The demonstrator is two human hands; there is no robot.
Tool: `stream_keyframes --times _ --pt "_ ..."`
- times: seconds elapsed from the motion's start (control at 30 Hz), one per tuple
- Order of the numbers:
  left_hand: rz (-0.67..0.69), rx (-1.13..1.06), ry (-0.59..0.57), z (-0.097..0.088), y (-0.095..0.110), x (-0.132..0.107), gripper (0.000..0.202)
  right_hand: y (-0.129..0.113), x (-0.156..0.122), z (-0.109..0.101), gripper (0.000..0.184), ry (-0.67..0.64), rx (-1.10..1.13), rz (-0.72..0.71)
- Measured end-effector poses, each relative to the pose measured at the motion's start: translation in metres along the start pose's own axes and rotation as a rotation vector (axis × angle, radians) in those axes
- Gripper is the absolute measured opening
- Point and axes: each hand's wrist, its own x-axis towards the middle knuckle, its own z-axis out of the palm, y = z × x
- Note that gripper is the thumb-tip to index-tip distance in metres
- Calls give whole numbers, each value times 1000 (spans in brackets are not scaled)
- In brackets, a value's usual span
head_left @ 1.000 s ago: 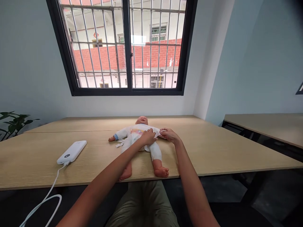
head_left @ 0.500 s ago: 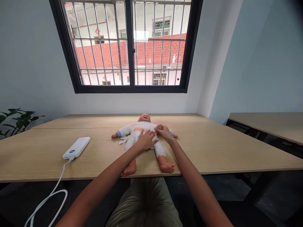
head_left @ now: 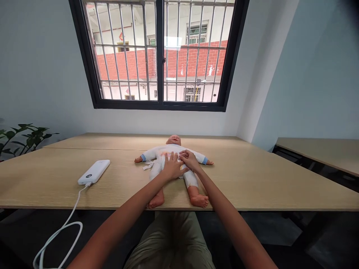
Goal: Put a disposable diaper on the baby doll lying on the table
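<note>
Lying face-up on the bench [head_left: 252, 179], the baby doll [head_left: 169, 148] has the left hand [head_left: 172, 168], grip spread apart, on its front; whether the adjoining right hand [head_left: 191, 160] clamps anything, I cannot tell. The power bank's [head_left: 97, 170] round mark [head_left: 89, 176] is unreadably small.

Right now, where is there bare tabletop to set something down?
The table is bare right of the doll, and more narrowly between doll and white power bank. Crowded: the doll's middle, where the left hand and right hand are.
</note>
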Motion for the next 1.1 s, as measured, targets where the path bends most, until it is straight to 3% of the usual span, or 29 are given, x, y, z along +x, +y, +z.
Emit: stream_keyframes --times 0.2,0.43,0.6,0.7,0.8,0.87,0.97,1.1 --pt "15 -62 1 -10 -7 -4 58 -3 -4 3 30 -73 169 46" --pt "53 -320 133 -14 -33 -3 45 12 5 5 34 -10 301 60" --pt "44 -167 178 -6 -50 -2 48 5 6 1 23 183 373 14" --pt "-7 -316 252 -5 -66 2 36 0 5 -4 22 294 332 1" --pt "-190 -537 369 -9 -99 1 27 0 4 -7 22 391 293 8" --pt "-342 -593 333 -10 -127 -7 21 0 4 -9 22 431 270 33" --pt "-414 -611 177 -6 -161 -26 15 3 3 -12 21 462 243 71" --pt "-478 -647 56 8 -176 -41 22 6 3 -13 23 476 214 65"
